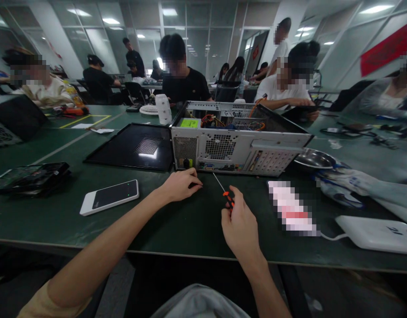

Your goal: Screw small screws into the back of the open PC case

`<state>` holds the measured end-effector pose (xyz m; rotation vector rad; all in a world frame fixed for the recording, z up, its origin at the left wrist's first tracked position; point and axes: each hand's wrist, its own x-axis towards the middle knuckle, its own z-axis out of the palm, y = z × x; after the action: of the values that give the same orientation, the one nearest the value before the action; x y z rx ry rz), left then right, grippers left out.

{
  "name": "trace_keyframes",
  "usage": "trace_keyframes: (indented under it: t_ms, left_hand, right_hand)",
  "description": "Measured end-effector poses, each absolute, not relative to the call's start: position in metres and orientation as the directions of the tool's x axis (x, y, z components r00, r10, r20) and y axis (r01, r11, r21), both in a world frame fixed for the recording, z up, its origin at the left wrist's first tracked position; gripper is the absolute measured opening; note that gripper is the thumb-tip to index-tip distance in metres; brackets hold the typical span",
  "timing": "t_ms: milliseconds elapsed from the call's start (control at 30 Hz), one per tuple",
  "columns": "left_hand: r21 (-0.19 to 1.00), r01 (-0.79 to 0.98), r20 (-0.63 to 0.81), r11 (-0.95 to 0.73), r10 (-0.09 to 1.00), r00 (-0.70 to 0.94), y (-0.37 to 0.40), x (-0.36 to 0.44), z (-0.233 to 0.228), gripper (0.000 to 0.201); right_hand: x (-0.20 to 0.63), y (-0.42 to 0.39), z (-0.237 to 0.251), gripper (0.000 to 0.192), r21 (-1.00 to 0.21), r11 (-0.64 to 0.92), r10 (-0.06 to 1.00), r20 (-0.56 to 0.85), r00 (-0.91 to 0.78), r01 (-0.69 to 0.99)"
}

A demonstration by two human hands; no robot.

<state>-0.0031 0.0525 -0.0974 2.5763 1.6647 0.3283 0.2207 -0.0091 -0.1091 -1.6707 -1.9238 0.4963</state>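
A computer case [219,152] lies on its side on the green table, its rear panel facing me and its top uncovered. Cables and a power supply with a yellow-green label [190,123] show inside. My right hand [241,223] grips a screwdriver [227,198] with an orange and black handle; its shaft points at the case's lower rear edge. Just left of it, my left hand [181,183] is close to the tabletop in front of the case, its fingers curled together. Whatever those fingertips hold, if anything, is too small to make out.
Left of the case lies a black side panel [130,145]. Nearer are a white handheld device [110,197] and stacked circuit boards [31,176]. At right are a lit phone [291,207], a white power bank [377,233], a metal bowl [314,159] and gloves [342,185]. People sit opposite.
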Motion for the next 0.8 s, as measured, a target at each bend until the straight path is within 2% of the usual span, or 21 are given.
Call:
trace_keyframes:
  t_ms: [233,367,467,567,633,700,800]
  left_hand:
    - [0.174,0.882,0.167,-0.438,0.896,0.412,0.051,0.002,-0.101,0.038]
    - [0.169,0.871,0.157,-0.462,0.885,0.439,0.051,0.003,-0.102,0.032]
    - [0.21,0.867,0.161,-0.453,0.89,0.426,0.052,0.002,-0.101,0.03]
    - [0.346,0.842,0.226,-0.413,0.908,0.353,0.054,0.001,-0.1,0.026]
    - [0.51,0.78,0.295,-0.362,0.926,0.237,0.058,-0.001,-0.1,0.023]
    - [0.705,0.647,0.314,-0.291,0.946,0.083,0.063,-0.003,-0.101,0.022]
    - [0.927,0.337,0.205,-0.162,0.974,-0.096,0.068,-0.007,-0.101,0.024]
  right_hand:
    - [0.222,-0.01,-0.112,0.062,-0.606,0.2,0.977,0.187,-0.106,0.77]
    - [0.221,-0.011,-0.11,0.063,-0.609,0.186,0.979,0.178,-0.096,0.771]
    - [0.22,-0.011,-0.108,0.063,-0.618,0.186,0.98,0.177,-0.096,0.764]
    - [0.222,-0.011,-0.108,0.063,-0.632,0.191,0.98,0.169,-0.107,0.751]
    - [0.223,-0.01,-0.109,0.062,-0.647,0.196,0.979,0.175,-0.107,0.737]
    - [0.222,-0.01,-0.109,0.056,-0.682,0.206,0.977,0.185,-0.106,0.702]
    - [0.21,-0.01,-0.108,0.044,-0.752,0.234,0.972,0.198,-0.127,0.616]
